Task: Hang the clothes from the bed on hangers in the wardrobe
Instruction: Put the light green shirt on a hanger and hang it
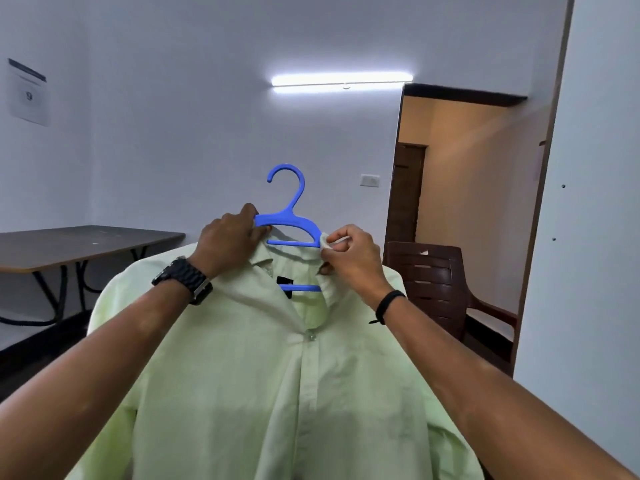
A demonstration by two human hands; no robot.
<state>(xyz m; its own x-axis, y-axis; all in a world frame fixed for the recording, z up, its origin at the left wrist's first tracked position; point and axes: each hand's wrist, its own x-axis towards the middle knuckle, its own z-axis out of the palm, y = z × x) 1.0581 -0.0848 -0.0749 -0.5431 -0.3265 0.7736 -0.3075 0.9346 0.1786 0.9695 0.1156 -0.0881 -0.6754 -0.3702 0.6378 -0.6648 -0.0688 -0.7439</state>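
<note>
Both hands hold a pale green shirt (277,393) on a blue hanger (289,223) up in front of the camera. On the hanger's left shoulder arm the left hand (232,240) has its grip, fingers curled over the blue plastic and the shirt's collar edge beneath it. The right hand (349,256) pinches the collar fabric between thumb and fingertips, right at the hanger's right end, where a fold of cloth bunches against the blue bar. The hanger's hook stands upright, free in the air above and between the two hands, caught on nothing. Its lower crossbar shows through the open neck of the shirt, beside a small black label. One button below the neck is fastened, and the shirt body hangs down from the grip between both forearms, filling the bottom of the view.

A black watch (183,280) sits on the left wrist and a thin black band (389,303) on the right. Behind the shirt, to the left, stands a dark-topped desk (79,245) on black legs; to the right, a brown plastic chair (436,289) near an open doorway (460,174). A lit tube light (341,83) runs along the white back wall, and a paper notice (28,93) hangs on the left wall.
</note>
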